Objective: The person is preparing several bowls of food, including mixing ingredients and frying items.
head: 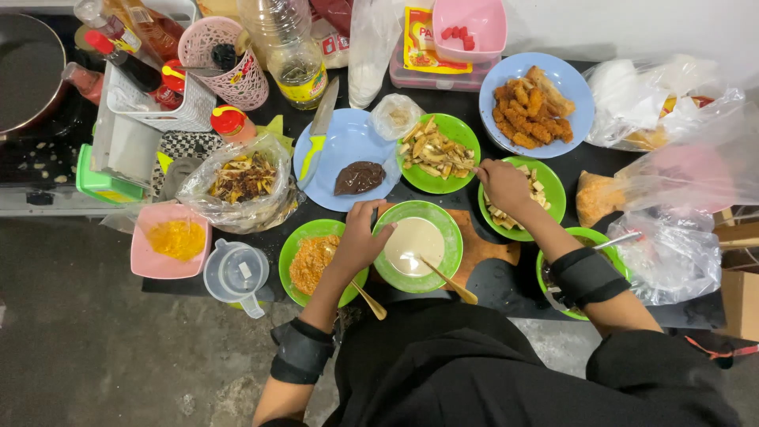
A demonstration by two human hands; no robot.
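Note:
My left hand (pixel 360 237) grips the rim of a green bowl (pixel 449 229) of pale beige sauce, and a wooden spoon (pixel 449 281) leans in that bowl. My right hand (pixel 504 184) reaches over a green plate (pixel 553 194) of small cubes, fingers pinched at the edge of another green plate (pixel 458 130) of sliced strips; what it pinches is too small to tell. A green bowl (pixel 296 245) of orange paste with a second wooden spoon (pixel 369 301) sits under my left wrist.
A blue plate (pixel 348 142) holds brown paste and a knife (pixel 318 134). A blue plate (pixel 569 83) of fried pieces stands at the back. Plastic bags (pixel 672 158) crowd the right; bottles, a white basket (pixel 158 111) and a pan (pixel 28 67) stand left. A pink tub (pixel 146 249) and a clear jug (pixel 236 273) sit near the front edge.

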